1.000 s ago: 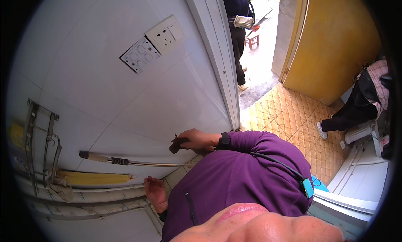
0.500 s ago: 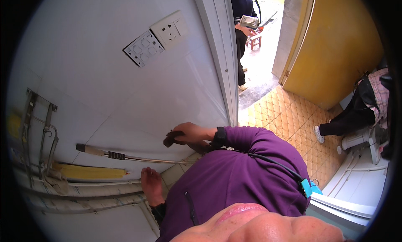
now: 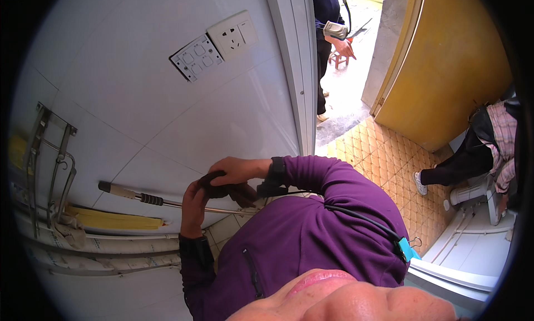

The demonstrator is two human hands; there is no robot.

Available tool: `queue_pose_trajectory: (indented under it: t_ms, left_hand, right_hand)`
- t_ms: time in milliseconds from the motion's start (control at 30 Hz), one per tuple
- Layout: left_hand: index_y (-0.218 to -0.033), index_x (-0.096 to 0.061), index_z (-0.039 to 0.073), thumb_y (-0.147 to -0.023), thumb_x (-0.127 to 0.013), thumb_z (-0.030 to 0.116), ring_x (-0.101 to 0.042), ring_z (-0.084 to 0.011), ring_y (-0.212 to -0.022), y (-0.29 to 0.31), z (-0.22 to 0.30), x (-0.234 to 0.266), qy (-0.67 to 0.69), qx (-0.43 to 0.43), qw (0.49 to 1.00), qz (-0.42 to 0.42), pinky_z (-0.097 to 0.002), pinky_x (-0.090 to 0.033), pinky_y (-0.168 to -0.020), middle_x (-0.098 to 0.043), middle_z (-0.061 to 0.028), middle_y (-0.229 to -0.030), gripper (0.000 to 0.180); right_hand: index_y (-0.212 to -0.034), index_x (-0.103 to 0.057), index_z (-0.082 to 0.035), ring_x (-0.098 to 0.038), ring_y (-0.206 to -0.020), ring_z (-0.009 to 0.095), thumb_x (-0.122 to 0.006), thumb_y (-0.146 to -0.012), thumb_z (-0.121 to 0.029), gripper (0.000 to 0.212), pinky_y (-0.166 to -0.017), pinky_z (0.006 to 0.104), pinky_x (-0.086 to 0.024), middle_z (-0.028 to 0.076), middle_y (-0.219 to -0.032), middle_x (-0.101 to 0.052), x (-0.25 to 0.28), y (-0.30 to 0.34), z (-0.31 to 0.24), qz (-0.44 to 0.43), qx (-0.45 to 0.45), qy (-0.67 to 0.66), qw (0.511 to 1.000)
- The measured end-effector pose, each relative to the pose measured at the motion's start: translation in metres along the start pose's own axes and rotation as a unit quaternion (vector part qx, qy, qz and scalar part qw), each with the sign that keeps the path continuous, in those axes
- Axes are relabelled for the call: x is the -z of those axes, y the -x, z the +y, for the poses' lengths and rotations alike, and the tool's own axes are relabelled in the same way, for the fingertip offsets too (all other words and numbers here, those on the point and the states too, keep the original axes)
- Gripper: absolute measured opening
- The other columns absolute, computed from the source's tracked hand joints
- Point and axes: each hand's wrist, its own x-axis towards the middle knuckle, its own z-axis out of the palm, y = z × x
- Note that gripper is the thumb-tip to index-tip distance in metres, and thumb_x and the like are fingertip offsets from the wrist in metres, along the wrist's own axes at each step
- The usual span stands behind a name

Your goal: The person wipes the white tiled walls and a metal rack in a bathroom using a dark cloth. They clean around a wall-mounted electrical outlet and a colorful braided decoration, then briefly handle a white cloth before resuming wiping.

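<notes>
In front of my body, close to the white wall, my two hands meet at a limp dark brown thing (image 3: 216, 188), cloth-like, whose exact kind I cannot make out. My right hand (image 3: 236, 170) curls over its upper side, and a dark band circles that wrist. From the left, my left hand (image 3: 194, 201) reaches up and grips the near end with bent fingers. Behind and below the hands, a metal pole (image 3: 169, 203) with a beige and black handle slants along the wall. The left hand partly covers this pole.
A wall socket (image 3: 231, 37) sits beside an uncovered mounting plate (image 3: 196, 57). Metal brackets (image 3: 53, 160), a yellow cloth-like strip (image 3: 117, 218) and pipes (image 3: 100, 246) line the left. A person (image 3: 327, 48) stands outside the doorway; another person (image 3: 484, 146) is right, near the yellow door (image 3: 445, 65).
My left hand has risen to the right and taken hold of the dark brown thing. My right hand has shifted a little left with it. The person outside has lowered a hand.
</notes>
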Motion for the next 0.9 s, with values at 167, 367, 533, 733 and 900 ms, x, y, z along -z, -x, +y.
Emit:
queue_pose_trajectory:
  t_ms: [167,367,533,733,900]
  left_hand:
    - [-0.098,-0.051,0.004,-0.083,-0.055,0.002,-0.052,-0.0082,-0.080,-0.005,0.003,0.012,-0.094,-0.024,0.995,-0.007,-0.0207,-0.042,-0.071,-0.055,-0.0020,-0.088,0.015]
    - [-0.089,-0.053,0.006,-0.079,-0.059,0.000,-0.047,-0.0040,-0.067,-0.006,0.022,0.006,-0.170,-0.076,0.982,-0.017,-0.0175,-0.037,-0.060,-0.052,0.0033,-0.072,0.013]
    - [-0.086,-0.054,0.006,-0.077,-0.060,-0.001,-0.044,-0.0033,-0.059,-0.013,0.030,0.019,-0.227,-0.111,0.966,0.055,-0.0167,-0.035,-0.056,-0.049,0.0051,-0.064,0.013]
    - [-0.096,-0.054,0.008,-0.082,-0.059,0.007,-0.048,-0.0047,-0.075,-0.026,0.031,0.036,-0.188,-0.170,0.944,0.212,-0.0195,-0.039,-0.065,-0.052,0.0026,-0.084,0.015]
    - [-0.108,-0.050,0.009,-0.086,-0.055,0.015,-0.053,-0.0100,-0.086,-0.016,0.011,0.006,-0.104,-0.020,0.988,0.108,-0.0224,-0.043,-0.071,-0.055,0.0003,-0.096,0.023]
  right_hand:
    - [-0.105,-0.058,-0.002,-0.058,-0.089,0.024,-0.060,-0.081,-0.024,0.033,-0.078,0.0329,-0.045,0.013,-0.096,-0.061,0.006,0.004,0.013,-0.015,0.014,0.035,0.999]
    - [-0.105,-0.058,-0.002,-0.057,-0.094,0.029,-0.061,-0.077,-0.019,0.033,-0.082,0.0361,-0.044,0.016,-0.100,-0.060,0.007,0.006,0.029,-0.003,0.053,0.087,0.995]
    - [-0.105,-0.058,-0.001,-0.058,-0.093,0.032,-0.058,-0.075,-0.017,0.034,-0.083,0.0382,-0.044,0.018,-0.098,-0.061,0.017,0.002,0.024,0.012,0.015,0.047,0.999]
    - [-0.108,-0.057,-0.003,-0.058,-0.091,0.029,-0.055,-0.081,-0.016,0.030,-0.081,0.0360,-0.045,0.016,-0.097,-0.061,0.026,-0.020,0.025,0.061,0.054,0.071,0.994]
    - [-0.108,-0.057,-0.002,-0.059,-0.085,0.027,-0.055,-0.083,-0.025,0.034,-0.079,0.0351,-0.046,0.017,-0.093,-0.062,0.009,-0.043,0.021,0.127,-0.023,-0.015,0.992]
